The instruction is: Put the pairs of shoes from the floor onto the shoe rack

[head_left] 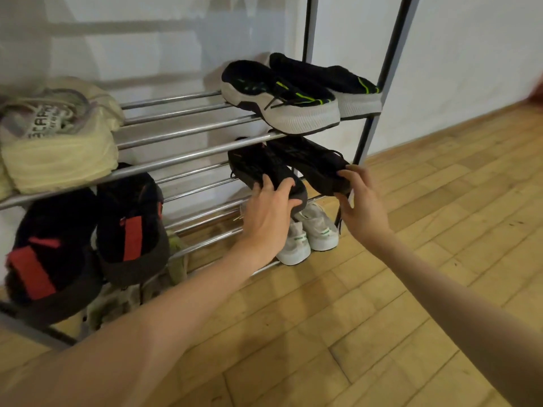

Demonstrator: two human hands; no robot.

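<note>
Two dark shoes were in front of me on the middle shelf of the shoe rack [188, 155], and each of my hands was on one of them. There was only one view, from the camera on my head, looking down at my arms.

My left hand [269, 212] was curled over the end of the left dark shoe [258, 168] that faced me. My fingers went over the top and my thumb was tucked under, so I had hold of it. My right hand [360, 201] was more open. Its fingertips [342, 173] touched the top of the right dark shoe [314, 163] and my thumb sat by its lower edge. It looked like a loose touch, not a firm grip.

Both shoes lay with their long way running from me toward the wall, tilted down a bit at my end. They sat side by side, just under the black and green pair [293, 92] on the top shelf. The ends near me stuck out over the front bar.

I think the next move was a straight push away from me, along the long way of each shoe. Each hand was already right at its own shoe, so neither had to reach across.

A white pair [308, 233] stood below on the bottom shelf.
</note>
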